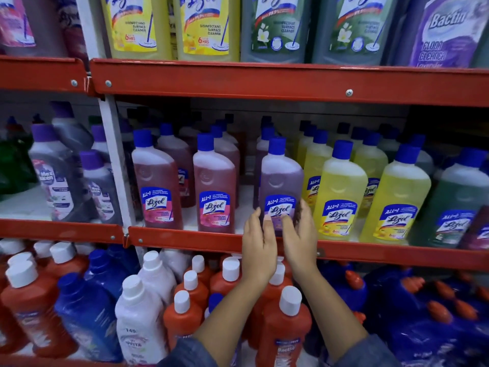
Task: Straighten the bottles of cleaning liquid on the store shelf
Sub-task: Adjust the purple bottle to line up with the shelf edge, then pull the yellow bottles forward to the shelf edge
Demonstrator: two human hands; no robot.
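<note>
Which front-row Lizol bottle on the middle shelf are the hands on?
The purple Lizol bottle, between pink and yellow ones; both hands cup its base.

Probably a shop: red shelves (264, 80) of cleaner bottles (214, 192)

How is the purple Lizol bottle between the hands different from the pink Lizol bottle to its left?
The purple bottle holds lavender liquid; the pink bottle holds reddish-pink liquid. The left hand and right hand cup the purple bottle's base; nothing touches the pink bottle. Both stand upright at the shelf's front edge, with blue caps and blue Lizol labels.
</note>
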